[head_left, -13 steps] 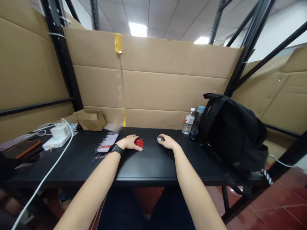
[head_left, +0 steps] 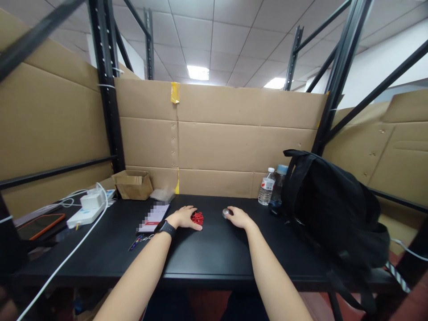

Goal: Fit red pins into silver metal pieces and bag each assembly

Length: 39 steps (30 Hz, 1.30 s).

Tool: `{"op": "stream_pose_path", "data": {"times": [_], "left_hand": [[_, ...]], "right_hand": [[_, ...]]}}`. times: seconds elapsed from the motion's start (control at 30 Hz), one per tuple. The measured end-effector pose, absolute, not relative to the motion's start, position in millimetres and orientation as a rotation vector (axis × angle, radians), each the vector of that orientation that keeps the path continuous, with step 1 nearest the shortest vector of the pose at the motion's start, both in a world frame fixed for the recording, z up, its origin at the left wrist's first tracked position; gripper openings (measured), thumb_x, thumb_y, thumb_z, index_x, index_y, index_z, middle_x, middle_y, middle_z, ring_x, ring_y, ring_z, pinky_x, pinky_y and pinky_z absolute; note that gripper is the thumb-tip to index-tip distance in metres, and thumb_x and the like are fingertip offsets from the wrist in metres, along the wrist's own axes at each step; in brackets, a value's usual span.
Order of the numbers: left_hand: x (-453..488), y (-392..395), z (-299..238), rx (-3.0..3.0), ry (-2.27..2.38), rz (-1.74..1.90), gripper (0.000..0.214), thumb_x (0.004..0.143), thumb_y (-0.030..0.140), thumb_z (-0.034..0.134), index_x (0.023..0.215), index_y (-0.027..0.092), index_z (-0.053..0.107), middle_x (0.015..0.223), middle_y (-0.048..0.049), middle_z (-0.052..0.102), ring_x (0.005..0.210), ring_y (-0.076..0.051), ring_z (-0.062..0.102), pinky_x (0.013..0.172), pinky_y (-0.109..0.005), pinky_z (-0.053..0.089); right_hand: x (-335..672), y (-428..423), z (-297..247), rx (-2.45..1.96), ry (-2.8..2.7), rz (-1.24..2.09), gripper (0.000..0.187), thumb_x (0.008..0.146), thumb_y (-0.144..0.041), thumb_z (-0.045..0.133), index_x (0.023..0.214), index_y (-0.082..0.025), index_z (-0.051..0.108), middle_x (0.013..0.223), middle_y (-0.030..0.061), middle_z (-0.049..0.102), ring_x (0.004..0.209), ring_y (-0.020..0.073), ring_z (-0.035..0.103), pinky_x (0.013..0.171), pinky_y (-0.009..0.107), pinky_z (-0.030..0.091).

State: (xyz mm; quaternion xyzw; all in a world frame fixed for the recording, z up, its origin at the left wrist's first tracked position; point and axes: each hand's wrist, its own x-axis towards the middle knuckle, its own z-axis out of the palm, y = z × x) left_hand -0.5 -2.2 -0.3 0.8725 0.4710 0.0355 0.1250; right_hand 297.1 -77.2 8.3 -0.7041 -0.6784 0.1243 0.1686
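Observation:
My left hand (head_left: 183,218), with a dark watch on its wrist, rests on the black tabletop. Its thumb and fingers curve around a red, stringy-looking bundle (head_left: 198,218), whose right side shows. To the right of it, my right hand (head_left: 238,217) is closed on a small, round, shiny object (head_left: 225,214); its kind is too small to make out. A phone-like slab with a pale, partly pixelated screen (head_left: 158,216) lies left of my left hand. A keyring with a colourful tag (head_left: 135,243) sits just in front of that slab.
A black backpack (head_left: 334,223) fills the table's right side, beside a clear water bottle (head_left: 266,187) and a dark bottle (head_left: 277,191). At left are a cardboard box (head_left: 133,185), a white power strip (head_left: 85,217) and a trailing white cable. Cardboard panels (head_left: 234,147) wall the back.
The view has tilted upward, so everything sits lower in the picture. Both hands keep nearly the same places by the red bundle and the round object.

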Motion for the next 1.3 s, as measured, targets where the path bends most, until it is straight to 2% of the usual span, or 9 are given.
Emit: {"op": "stream_pose_path", "data": {"times": [0.17, 0.37, 0.6, 0.87, 1.0, 1.3], "left_hand": [[0, -5, 1, 2.509, 1.382, 0.058, 0.131, 0.052, 0.090, 0.067, 0.158, 0.018, 0.038, 0.167, -0.0169, 0.024, 0.154, -0.042, 0.020, 0.124, -0.049, 0.024], [0, -9, 1, 2.498, 1.391, 0.092, 0.132, 0.052, 0.091, 0.067, 0.158, 0.018, 0.038, 0.167, -0.0149, 0.025, 0.154, -0.044, 0.019, 0.125, -0.052, 0.023], [-1, -11, 2, 2.504, 1.362, 0.128, 0.121, 0.054, 0.087, 0.069, 0.155, 0.024, 0.044, 0.166, -0.0139, 0.030, 0.153, -0.041, 0.024, 0.124, -0.048, 0.025], [0, -16, 4, 2.510, 1.365, 0.165, 0.120, 0.056, 0.083, 0.071, 0.154, 0.019, 0.045, 0.165, -0.0158, 0.032, 0.152, -0.040, 0.026, 0.124, -0.046, 0.026], [0, -14, 4, 2.515, 1.362, 0.132, 0.121, 0.058, 0.083, 0.070, 0.156, 0.017, 0.042, 0.165, -0.0159, 0.031, 0.153, -0.039, 0.025, 0.124, -0.045, 0.024], [-3, -1, -6, 2.558, 1.304, 0.148, 0.121, 0.059, 0.085, 0.068, 0.154, 0.016, 0.044, 0.164, -0.0179, 0.032, 0.152, -0.039, 0.028, 0.124, -0.046, 0.025]], "right_hand": [[298, -78, 8, -2.003, -1.930, 0.335, 0.050, 0.092, -0.044, 0.058, 0.139, -0.028, 0.059, 0.146, 0.0090, 0.060, 0.134, 0.0306, 0.056, 0.107, 0.044, 0.044], [298, -78, 6, -2.006, -1.895, 0.330, 0.045, 0.092, -0.043, 0.058, 0.136, -0.033, 0.061, 0.146, 0.0067, 0.060, 0.133, 0.0303, 0.057, 0.108, 0.046, 0.042], [299, -76, 4, -1.998, -1.957, 0.291, 0.050, 0.087, -0.040, 0.061, 0.136, -0.030, 0.060, 0.144, 0.0080, 0.061, 0.130, 0.0318, 0.059, 0.104, 0.046, 0.044], [298, -76, 2, -2.028, -1.921, 0.264, 0.055, 0.088, -0.047, 0.058, 0.139, -0.025, 0.058, 0.145, 0.0130, 0.059, 0.130, 0.0343, 0.057, 0.104, 0.050, 0.043], [299, -75, 2, -2.003, -1.955, 0.261, 0.050, 0.088, -0.046, 0.058, 0.133, -0.026, 0.062, 0.140, 0.0114, 0.062, 0.127, 0.0333, 0.059, 0.101, 0.048, 0.044], [299, -74, 2, -2.025, -1.949, 0.292, 0.059, 0.087, -0.047, 0.062, 0.141, -0.026, 0.055, 0.144, 0.0113, 0.059, 0.131, 0.0304, 0.057, 0.103, 0.044, 0.044]]}}
